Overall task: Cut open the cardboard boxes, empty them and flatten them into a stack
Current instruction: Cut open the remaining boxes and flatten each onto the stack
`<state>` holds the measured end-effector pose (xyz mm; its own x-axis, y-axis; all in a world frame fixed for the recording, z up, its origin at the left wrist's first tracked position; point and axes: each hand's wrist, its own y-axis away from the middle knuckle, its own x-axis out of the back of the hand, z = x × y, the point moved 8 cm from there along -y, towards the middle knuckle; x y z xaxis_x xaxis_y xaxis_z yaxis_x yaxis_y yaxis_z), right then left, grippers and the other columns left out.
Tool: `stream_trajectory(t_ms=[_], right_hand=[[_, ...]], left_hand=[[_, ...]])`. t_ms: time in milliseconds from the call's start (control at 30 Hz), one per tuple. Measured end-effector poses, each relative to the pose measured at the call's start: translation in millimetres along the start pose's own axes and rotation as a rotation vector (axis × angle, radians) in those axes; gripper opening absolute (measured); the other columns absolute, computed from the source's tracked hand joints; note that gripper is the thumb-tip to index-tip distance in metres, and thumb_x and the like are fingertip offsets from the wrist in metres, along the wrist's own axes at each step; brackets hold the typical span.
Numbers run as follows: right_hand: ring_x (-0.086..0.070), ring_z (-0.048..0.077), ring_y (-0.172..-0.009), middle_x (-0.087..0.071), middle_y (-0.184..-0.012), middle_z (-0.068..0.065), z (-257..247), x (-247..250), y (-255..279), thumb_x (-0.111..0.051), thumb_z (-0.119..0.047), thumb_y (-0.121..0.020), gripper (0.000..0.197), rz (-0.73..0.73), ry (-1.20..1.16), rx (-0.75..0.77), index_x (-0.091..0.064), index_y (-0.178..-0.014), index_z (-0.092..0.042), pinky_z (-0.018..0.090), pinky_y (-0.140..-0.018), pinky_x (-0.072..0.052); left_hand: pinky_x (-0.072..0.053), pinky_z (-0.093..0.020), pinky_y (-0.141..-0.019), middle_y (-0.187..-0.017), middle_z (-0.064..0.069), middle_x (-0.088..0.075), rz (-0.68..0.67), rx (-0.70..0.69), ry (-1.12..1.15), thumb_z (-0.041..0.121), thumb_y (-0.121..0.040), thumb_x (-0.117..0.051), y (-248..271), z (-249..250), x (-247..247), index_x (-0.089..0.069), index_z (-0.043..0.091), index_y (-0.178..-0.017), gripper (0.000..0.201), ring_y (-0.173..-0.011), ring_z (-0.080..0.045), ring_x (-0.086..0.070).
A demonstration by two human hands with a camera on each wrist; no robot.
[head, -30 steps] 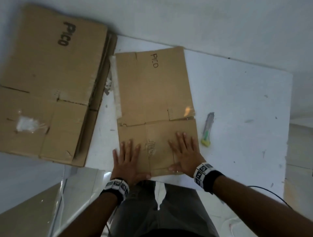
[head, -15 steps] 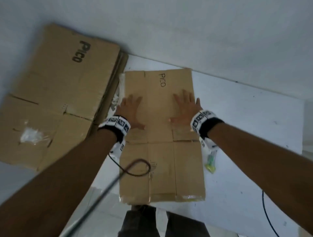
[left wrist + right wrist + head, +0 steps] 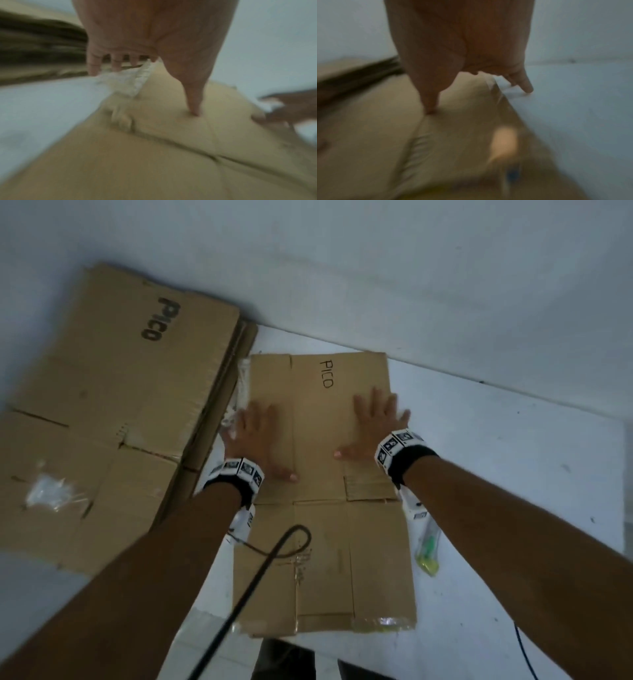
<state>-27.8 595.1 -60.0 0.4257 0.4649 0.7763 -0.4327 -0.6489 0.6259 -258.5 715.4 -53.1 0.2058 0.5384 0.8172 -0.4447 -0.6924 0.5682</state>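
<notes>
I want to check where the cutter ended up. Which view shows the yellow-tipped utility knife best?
The head view: the utility knife lies on the white table just right of the flattened box, under the right forearm. The right wrist view shows only an indistinct blur there; the left wrist view does not show it.

place: plain work room (maybe storage) | signs: white table (image 3: pixel 513 474) by bare white wall (image 3: pixel 376 268) | pile of flat cardboard boxes (image 3: pixel 113 405) | box cutter (image 3: pixel 426 549)
</notes>
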Motion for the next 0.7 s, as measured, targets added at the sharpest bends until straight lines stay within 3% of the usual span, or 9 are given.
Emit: stream_trajectory(t_ms=[67, 133, 233, 300, 333, 400, 467, 533, 700], right_hand=[[-0.002, 0.050, -0.149, 0.010, -0.166, 0.017, 17, -16, 32, -0.074, -0.071, -0.067, 0.126, 0.062, -0.250, -0.197, 0.003, -0.157, -0.029, 0.070, -0.115, -0.020], [-0.020, 0.044, -0.144, -0.011, -0.160, 0.017, 36, -45, 74, -0.076, -0.057, -0.075, 0.110, 0.091, -0.436, -0.316, -0.010, -0.154, -0.021, 0.061, -0.112, -0.032], [-0.026, 0.043, -0.143, -0.015, -0.160, 0.016, 52, -98, 124, -0.067, -0.061, -0.084, 0.110, 0.013, -0.530, -0.399, -0.004, -0.158, -0.011, 0.052, -0.114, -0.029], [-0.035, 0.040, -0.140, -0.029, -0.155, 0.017, 61, -116, 133, -0.061, -0.073, -0.078, 0.113, 0.031, -0.565, -0.428, -0.009, -0.158, -0.011, 0.051, -0.113, -0.029], [-0.043, 0.037, -0.135, -0.041, -0.150, 0.015, 65, -120, 133, -0.061, -0.075, -0.077, 0.109, 0.050, -0.671, -0.431, -0.016, -0.155, -0.013, 0.049, -0.112, -0.033], [-0.055, 0.034, -0.123, -0.056, -0.136, 0.011, 68, -120, 132, -0.066, -0.063, -0.084, 0.088, 0.078, -0.931, -0.380, -0.031, -0.149, -0.013, 0.042, -0.105, -0.042], [-0.058, 0.033, -0.118, -0.060, -0.129, 0.012, 64, -111, 141, -0.066, -0.045, -0.093, 0.065, 0.094, -1.028, -0.276, -0.043, -0.140, -0.008, 0.041, -0.100, -0.046], [-0.060, 0.033, -0.117, -0.063, -0.125, 0.013, 55, -101, 151, -0.063, -0.043, -0.096, 0.054, 0.178, -1.054, -0.195, -0.048, -0.133, -0.008, 0.045, -0.100, -0.048], [-0.062, 0.031, -0.107, -0.064, -0.110, 0.008, -5, -57, 189, -0.055, -0.048, -0.099, 0.041, 0.366, -1.173, -0.023, -0.051, -0.115, -0.010, 0.036, -0.089, -0.045]], left_hand=[[-0.025, -0.061, -0.117, -0.168, -0.009, -0.001, 0.130, 0.275, 0.290, 0.074, -0.055, -0.084, 45, -30, -15, 0.002, 0.026, -0.159, 0.143, -0.153, -0.036, -0.009], [-0.030, -0.059, -0.115, -0.161, -0.013, -0.021, 0.126, 0.507, 0.528, 0.060, -0.069, -0.083, 96, -49, -52, -0.020, 0.019, -0.157, 0.116, -0.147, -0.037, -0.022], [-0.032, -0.054, -0.114, -0.152, -0.017, -0.032, 0.045, 0.619, 0.689, 0.044, -0.085, -0.075, 146, -47, -96, -0.028, 0.020, -0.154, 0.087, -0.139, -0.039, -0.033], [-0.037, -0.053, -0.110, -0.146, -0.019, -0.039, 0.077, 0.656, 0.835, 0.032, -0.090, -0.067, 155, -49, -106, -0.035, 0.022, -0.147, 0.066, -0.131, -0.042, -0.042], [-0.042, -0.053, -0.106, -0.140, -0.019, -0.044, 0.120, 0.629, 0.913, 0.025, -0.092, -0.063, 156, -50, -104, -0.039, 0.020, -0.140, 0.054, -0.125, -0.042, -0.048], [-0.051, -0.052, -0.095, -0.126, -0.016, -0.055, 0.247, 0.444, 0.988, 0.016, -0.095, -0.058, 158, -40, -83, -0.043, 0.017, -0.127, 0.035, -0.111, -0.038, -0.058], [-0.053, -0.045, -0.084, -0.110, -0.007, -0.062, 0.353, 0.229, 0.837, 0.019, -0.099, -0.057, 177, -22, -53, -0.042, 0.019, -0.124, 0.029, -0.093, -0.028, -0.062], [-0.053, -0.043, -0.074, -0.101, -0.005, -0.067, 0.429, 0.086, 0.652, 0.028, -0.102, -0.052, 204, -10, -20, -0.039, 0.024, -0.130, 0.031, -0.081, -0.030, -0.064], [-0.051, -0.039, -0.073, -0.113, -0.011, -0.071, 0.548, 0.047, 0.477, 0.043, -0.104, -0.048, 244, -53, 60, -0.039, 0.027, -0.144, 0.044, -0.095, -0.035, -0.069]])
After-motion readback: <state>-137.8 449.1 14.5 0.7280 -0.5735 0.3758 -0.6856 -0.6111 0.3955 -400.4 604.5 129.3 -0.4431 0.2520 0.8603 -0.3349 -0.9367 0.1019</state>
